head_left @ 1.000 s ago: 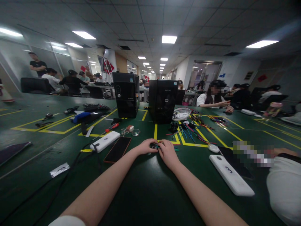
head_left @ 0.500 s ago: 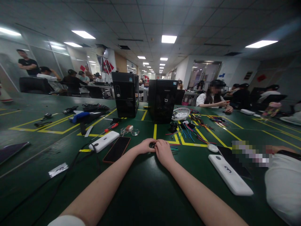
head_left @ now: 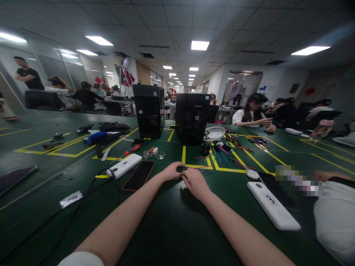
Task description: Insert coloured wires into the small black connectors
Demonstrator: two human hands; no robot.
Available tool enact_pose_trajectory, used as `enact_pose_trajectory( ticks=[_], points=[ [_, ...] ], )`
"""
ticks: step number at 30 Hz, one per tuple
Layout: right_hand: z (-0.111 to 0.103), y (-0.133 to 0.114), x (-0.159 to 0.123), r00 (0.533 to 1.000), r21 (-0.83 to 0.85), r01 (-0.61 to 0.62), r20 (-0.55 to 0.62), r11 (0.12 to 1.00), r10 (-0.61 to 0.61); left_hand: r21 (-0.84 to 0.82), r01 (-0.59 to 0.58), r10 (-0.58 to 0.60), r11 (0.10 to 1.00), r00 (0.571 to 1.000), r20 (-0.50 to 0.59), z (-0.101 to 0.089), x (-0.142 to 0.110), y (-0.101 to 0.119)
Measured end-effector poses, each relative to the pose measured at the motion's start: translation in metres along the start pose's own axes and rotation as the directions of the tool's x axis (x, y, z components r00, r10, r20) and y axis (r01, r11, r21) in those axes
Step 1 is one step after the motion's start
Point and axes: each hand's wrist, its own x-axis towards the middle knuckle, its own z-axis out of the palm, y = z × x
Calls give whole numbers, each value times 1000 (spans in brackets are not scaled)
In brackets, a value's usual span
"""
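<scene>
My left hand and my right hand meet over the green table, just in front of the computer cases. Between their fingertips sits a small black connector-like piece, partly hidden. The left fingers curl around it in a pinch, and the right thumb and fingers close on its near side. Thin wires, one of them red, stick out to the right behind my right hand. Left of my hands lies a phone with a dark screen.
Two black computer cases stand ahead. Wire bundles and a white basket lie to their right. Glasses, a red screwdriver and a white power bank are left. Another person's sleeve is at right.
My right hand has lowered and turned slightly, its fingers less bunched, so more of the black piece shows. The wires beyond it have shifted. My left hand stays nearly in place.
</scene>
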Motion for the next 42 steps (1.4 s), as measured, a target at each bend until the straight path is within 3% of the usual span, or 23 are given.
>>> enact_pose_trajectory(
  ticks=[5, 9, 13, 23, 42],
  points=[
    [4, -3, -3, 984, 112, 115, 126, 987, -129, -17, 45, -45, 999, 999, -23, 1, -1, -2],
    [-1, 8, -1, 1000, 58, -29, 2, 998, 29, -29, -9, 10, 1000, 1000, 6, 1, 0, -3],
    [-7, 26, 0, 985, -24, -149, -92, 989, 146, -25, -36, 36, 999, 999, 12, 3, 0, -6],
    [1, 33, 1, 996, -164, -93, -28, 982, 89, 25, -96, 94, 995, 994, 58, -1, -1, -2],
    [5, 30, 0, 986, -163, -168, -52, 972, 161, 23, -71, 69, 997, 995, 72, -4, -1, 3]
  ],
)
